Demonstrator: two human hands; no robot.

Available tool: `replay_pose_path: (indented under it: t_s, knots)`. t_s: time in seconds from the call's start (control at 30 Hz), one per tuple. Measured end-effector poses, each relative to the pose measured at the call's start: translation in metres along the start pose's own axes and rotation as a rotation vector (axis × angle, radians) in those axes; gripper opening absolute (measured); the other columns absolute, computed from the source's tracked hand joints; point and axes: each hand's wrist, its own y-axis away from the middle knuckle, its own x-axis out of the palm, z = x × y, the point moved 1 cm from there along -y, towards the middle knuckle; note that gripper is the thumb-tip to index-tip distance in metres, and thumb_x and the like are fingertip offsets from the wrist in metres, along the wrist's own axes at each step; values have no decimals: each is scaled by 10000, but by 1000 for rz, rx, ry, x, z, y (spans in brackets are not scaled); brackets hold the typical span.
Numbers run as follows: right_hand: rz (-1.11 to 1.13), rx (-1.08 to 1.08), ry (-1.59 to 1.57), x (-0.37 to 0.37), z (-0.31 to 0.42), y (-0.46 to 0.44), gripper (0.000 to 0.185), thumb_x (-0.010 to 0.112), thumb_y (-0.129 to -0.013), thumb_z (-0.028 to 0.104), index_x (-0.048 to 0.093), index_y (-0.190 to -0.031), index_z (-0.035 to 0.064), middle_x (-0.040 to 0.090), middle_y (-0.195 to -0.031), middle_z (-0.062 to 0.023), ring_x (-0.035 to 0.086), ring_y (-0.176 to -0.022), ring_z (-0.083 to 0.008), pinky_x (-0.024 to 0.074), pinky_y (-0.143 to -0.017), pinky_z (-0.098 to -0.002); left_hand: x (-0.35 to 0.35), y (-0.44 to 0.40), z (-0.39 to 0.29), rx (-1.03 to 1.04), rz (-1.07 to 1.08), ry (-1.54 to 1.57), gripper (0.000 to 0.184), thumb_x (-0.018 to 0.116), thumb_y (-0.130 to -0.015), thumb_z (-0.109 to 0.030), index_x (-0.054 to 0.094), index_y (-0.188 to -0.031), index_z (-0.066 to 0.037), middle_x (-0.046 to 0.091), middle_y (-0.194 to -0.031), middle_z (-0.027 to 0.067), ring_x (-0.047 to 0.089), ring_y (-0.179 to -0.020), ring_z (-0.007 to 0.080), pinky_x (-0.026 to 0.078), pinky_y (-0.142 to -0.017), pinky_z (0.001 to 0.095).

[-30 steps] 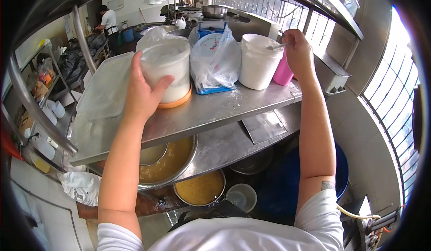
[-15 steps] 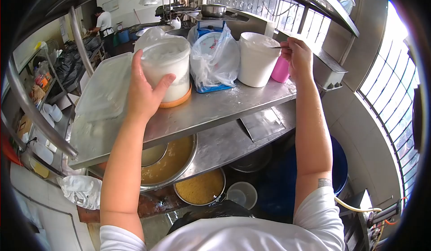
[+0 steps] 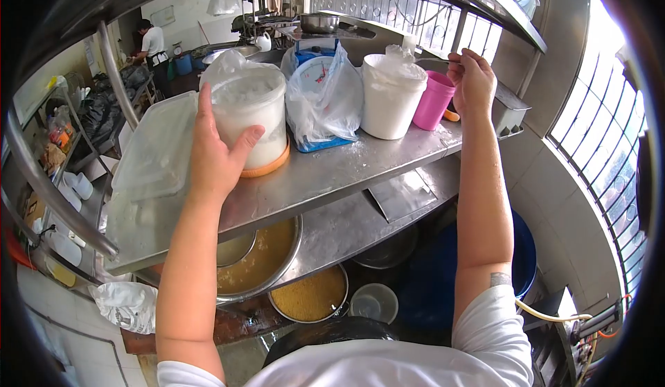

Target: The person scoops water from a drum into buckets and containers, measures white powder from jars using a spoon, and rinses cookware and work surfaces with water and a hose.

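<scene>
My left hand [image 3: 218, 148] is curved against the side of a translucent plastic tub [image 3: 258, 120], thumb in front and fingers at the far left side. White stuff fills the tub, which stands on an orange lid [image 3: 269, 166]. My right hand [image 3: 472, 82] pinches the thin dark handle of a spoon [image 3: 435, 60], held level over a white bucket [image 3: 392, 106]. A heap of white powder [image 3: 402, 54] sits at the spoon's end, hiding its bowl. Beside the bucket, below my right hand, stands a pink cup [image 3: 433, 101].
Between tub and bucket stands a dial scale [image 3: 315, 72] wrapped in a clear plastic bag [image 3: 325, 106]. A translucent lid [image 3: 154, 148] lies left on the steel table [image 3: 325, 172]. Pans [image 3: 308, 293] sit below. A person [image 3: 152, 44] works in the far background.
My right hand has risen and shifted slightly right, lifting the spoon with white powder at the bucket's mouth. My left hand stays at the tub. The view has shifted slightly.
</scene>
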Motion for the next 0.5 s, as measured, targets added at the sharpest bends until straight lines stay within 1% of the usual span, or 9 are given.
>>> replay_pose_path:
  t_s: [0.07, 0.2, 0.27, 0.3, 0.37, 0.4, 0.47, 0.5]
  knots:
    - [-5, -9, -38, 7, 5, -8, 317, 555, -971, 37, 577, -1255, -103, 718, -981, -194, 654, -740, -181, 560, -648, -290, 0, 0, 0, -74, 4, 97, 1101, 873, -847, -412, 223, -1616, 32, 404, -1584, 310, 433, -1471, 397, 361, -1210, 441]
    - [43, -46, -90, 32, 16, -24, 290, 564, -973, 42, 585, -1224, -100, 720, -976, -193, 659, -736, -178, 562, -625, -280, 0, 0, 1, -82, -5, 26, 1077, 867, -846, -431, 250, -1604, 21, 449, -1548, 301, 471, -1434, 412, 395, -1184, 452]
    - [61, -44, -101, 51, 20, -32, 264, 572, -980, 54, 601, -1195, -97, 722, -970, -190, 658, -738, -176, 567, -625, -280, 1, 1, 3, -55, -18, -11, 1052, 867, -838, -452, 282, -1589, -4, 491, -1505, 294, 508, -1387, 430, 426, -1153, 469]
    - [79, -38, -137, 62, 20, -37, 253, 580, -982, 62, 611, -1181, -91, 723, -966, -186, 656, -738, -175, 569, -629, -280, 0, 1, 2, -54, -24, -16, 1052, 867, -838, -452, 282, -1589, -4, 491, -1505, 294, 508, -1387, 430, 426, -1153, 469]
    - [109, -38, -165, 85, 20, -46, 234, 602, -984, 82, 635, -1162, -67, 729, -951, -170, 661, -748, -181, 572, -633, -279, -2, 0, -3, -83, 9, -38, 1022, 876, -863, -328, 248, -1603, -7, 491, -1510, 267, 496, -1409, 342, 378, -1193, 432]
    - [104, -41, -189, 100, 21, -44, 220, 609, -986, 92, 648, -1150, -49, 734, -947, -163, 668, -758, -187, 575, -641, -285, -2, 0, -4, -81, 5, -41, 1022, 876, -863, -328, 248, -1603, -7, 491, -1510, 267, 496, -1409, 342, 378, -1193, 432]
    - [216, -34, -207, 124, 20, -44, 214, 591, -994, 75, 657, -1165, -37, 742, -960, -159, 670, -757, -186, 584, -665, -306, -3, 0, -4, -81, 16, -43, 1023, 877, -859, -330, 252, -1602, -8, 488, -1509, 272, 499, -1407, 354, 379, -1191, 436]
    - [220, -34, -210, 134, 22, -37, 214, 591, -994, 75, 657, -1165, -37, 742, -960, -159, 670, -757, -186, 584, -665, -306, -3, 0, -2, -82, 12, -46, 1023, 877, -859, -330, 252, -1602, -8, 488, -1509, 272, 499, -1407, 354, 379, -1191, 436]
